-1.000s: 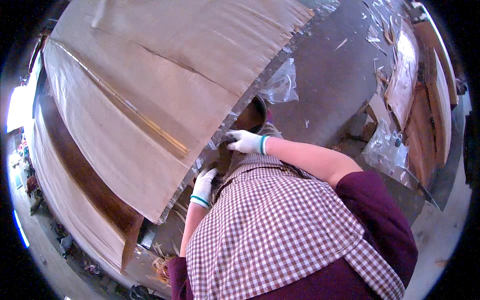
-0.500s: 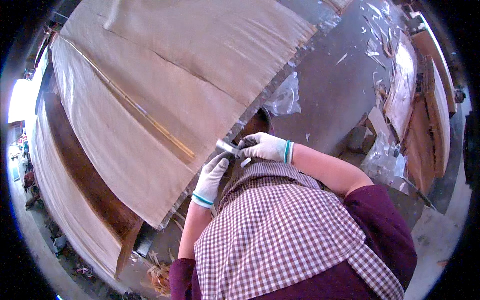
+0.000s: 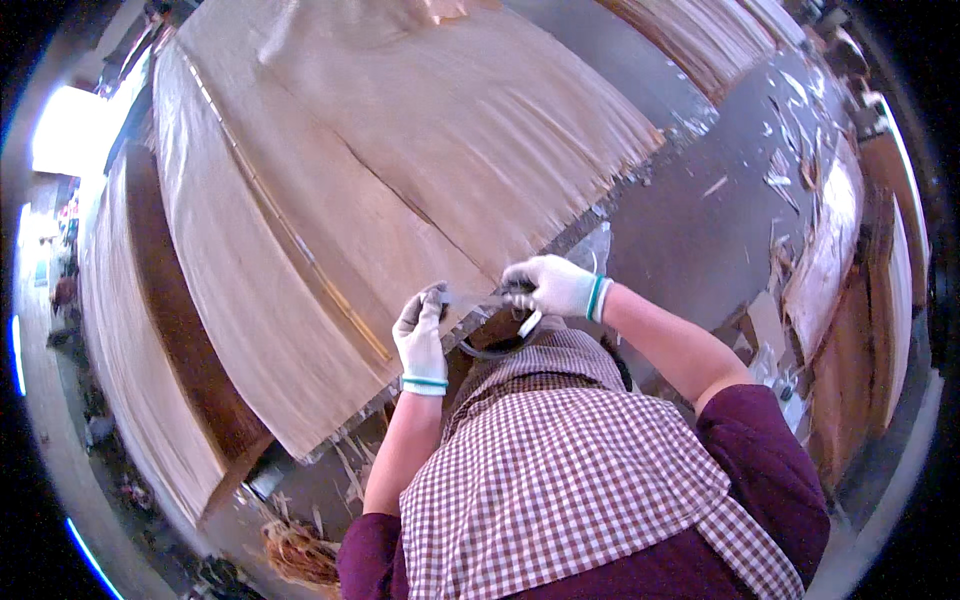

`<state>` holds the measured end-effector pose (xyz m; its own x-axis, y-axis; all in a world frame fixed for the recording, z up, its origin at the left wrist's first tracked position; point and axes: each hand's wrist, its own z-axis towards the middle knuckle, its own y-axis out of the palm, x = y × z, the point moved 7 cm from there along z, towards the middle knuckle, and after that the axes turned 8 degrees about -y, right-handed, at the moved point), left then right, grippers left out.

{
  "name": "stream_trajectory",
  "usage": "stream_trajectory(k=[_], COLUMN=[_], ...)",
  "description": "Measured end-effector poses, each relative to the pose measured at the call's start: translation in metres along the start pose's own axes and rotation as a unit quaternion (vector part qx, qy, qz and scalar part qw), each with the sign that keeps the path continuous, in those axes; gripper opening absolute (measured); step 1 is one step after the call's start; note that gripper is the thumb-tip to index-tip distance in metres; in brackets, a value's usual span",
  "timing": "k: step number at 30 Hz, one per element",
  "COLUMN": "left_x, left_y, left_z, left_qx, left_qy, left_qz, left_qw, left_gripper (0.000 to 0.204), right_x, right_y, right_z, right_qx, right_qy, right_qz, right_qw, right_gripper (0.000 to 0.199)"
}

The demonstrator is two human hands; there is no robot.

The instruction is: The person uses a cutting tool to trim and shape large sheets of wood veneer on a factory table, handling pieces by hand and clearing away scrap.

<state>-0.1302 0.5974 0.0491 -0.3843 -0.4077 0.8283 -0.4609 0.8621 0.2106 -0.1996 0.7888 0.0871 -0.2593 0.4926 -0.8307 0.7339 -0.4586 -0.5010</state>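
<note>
My left hand [image 3: 422, 340], in a white glove with grey fingertips and a green-edged cuff, is closed in a pinch just above the sheet's near edge. My right hand [image 3: 560, 288], gloved alike, is closed to its right. Between them stretches a thin translucent strip [image 3: 472, 299] that looks like tape, one end at each hand's fingertips. Below my right fingers shows a small white piece [image 3: 530, 323]; whether they hold it I cannot tell. A dark curved rim [image 3: 490, 353] lies under the hands, partly hidden by my checked apron [image 3: 570, 450].
A broad sheet of thin wood veneer [image 3: 400, 130] covers the surface ahead, with a long split [image 3: 385, 185]. On it rests a thin yellowish stick [image 3: 300, 245]. Veneer stacks [image 3: 150, 330] stand at left. Scraps [image 3: 785, 175] and brown boards [image 3: 855, 320] lie at right.
My hands have moved apart, and the translucent strip now spans the gap between them. The view has shifted, so the veneer sheet sits differently in it.
</note>
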Motion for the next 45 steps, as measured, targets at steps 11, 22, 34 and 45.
stream_trajectory(k=[11, 22, 34, 45], left_x=[0.041, -0.006, -0.001, 0.116], left_y=[0.021, 0.065, 0.076, -0.005], left_z=[0.068, 0.047, 0.047, 0.166], left_qx=[0.298, 0.005, 0.007, 0.135], left_qy=[0.284, 0.289, 0.248, 0.337], left_qz=[0.497, 0.615, 0.692, 0.432], left_qw=[0.764, 0.733, 0.678, 0.826], left_gripper=[0.040, 0.065, 0.059, 0.090], right_x=[0.074, 0.092, 0.030, -0.003], right_y=[-0.032, -0.029, -0.015, -0.071], right_z=[0.084, 0.085, 0.022, 0.303], right_qx=[-0.071, -0.046, 0.038, -0.079], right_qy=[0.171, 0.177, 0.193, 0.133], right_qz=[0.248, 0.269, 0.228, 0.181], right_qw=[0.951, 0.946, 0.953, 0.971], right_gripper=[0.021, 0.015, 0.021, 0.015])
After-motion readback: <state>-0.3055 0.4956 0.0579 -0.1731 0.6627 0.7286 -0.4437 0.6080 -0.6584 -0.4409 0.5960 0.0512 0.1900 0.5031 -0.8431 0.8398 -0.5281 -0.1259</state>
